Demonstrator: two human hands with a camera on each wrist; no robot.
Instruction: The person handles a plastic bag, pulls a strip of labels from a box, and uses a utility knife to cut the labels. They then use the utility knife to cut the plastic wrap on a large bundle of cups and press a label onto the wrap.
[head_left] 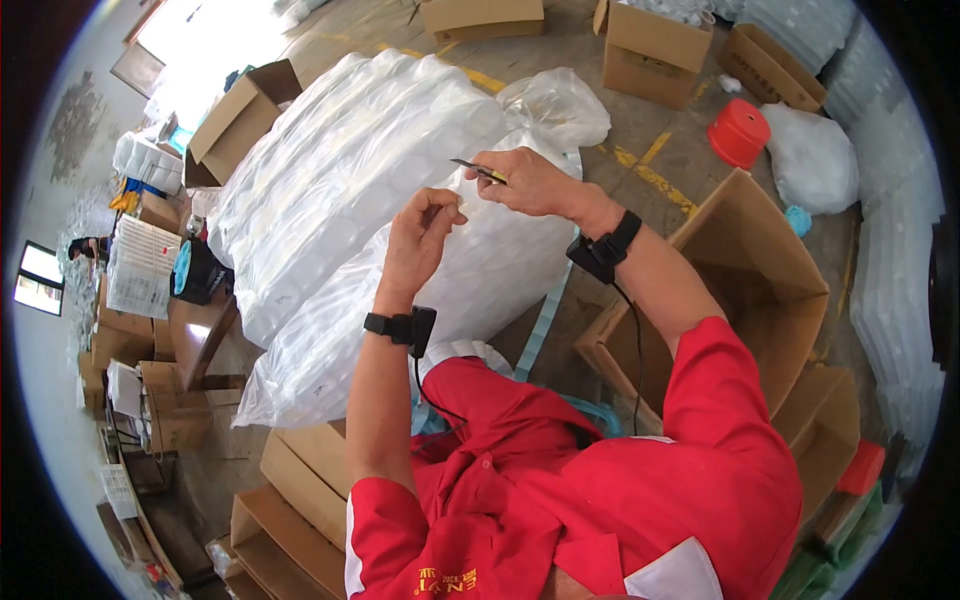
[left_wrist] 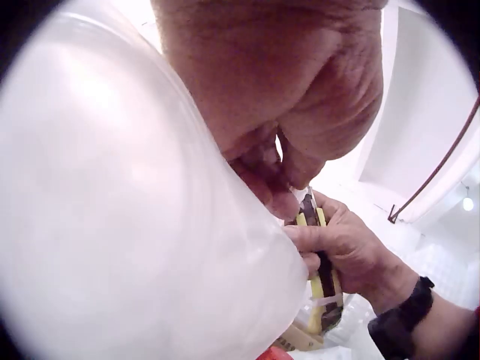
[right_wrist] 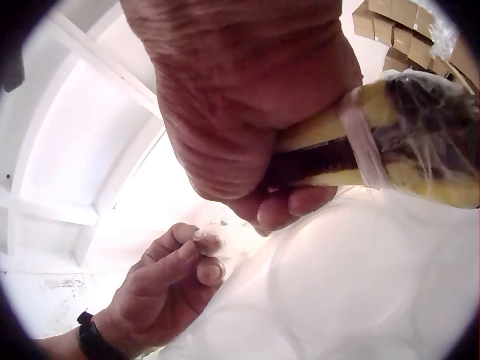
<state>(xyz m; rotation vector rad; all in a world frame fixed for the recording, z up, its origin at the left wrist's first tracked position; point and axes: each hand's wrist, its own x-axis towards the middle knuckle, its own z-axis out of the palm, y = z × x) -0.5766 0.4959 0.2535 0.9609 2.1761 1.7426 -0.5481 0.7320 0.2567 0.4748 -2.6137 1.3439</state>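
Note:
A yellow-and-black utility knife [head_left: 492,175] is gripped in my right hand [head_left: 538,184], its blade pointing left toward the other hand. Clear plastic and a pale band wrap the back of the knife's handle [right_wrist: 360,150]. Facing it, my left hand [head_left: 414,245] has its thumb and fingers curled together, pinching a small bit of clear plastic film [right_wrist: 204,238]. Both hands are over a large clear plastic bag [head_left: 340,170] packed with rows of white round items. In the left wrist view, the bag's bulging side [left_wrist: 150,202] hides part of the left fingers.
An open cardboard box [head_left: 745,250] stands at my right, with more boxes [head_left: 300,530] by my left side. Beyond lie a red plastic tub [head_left: 739,133] and a white filled bag [head_left: 812,160]. A table [head_left: 195,335] stands at the left.

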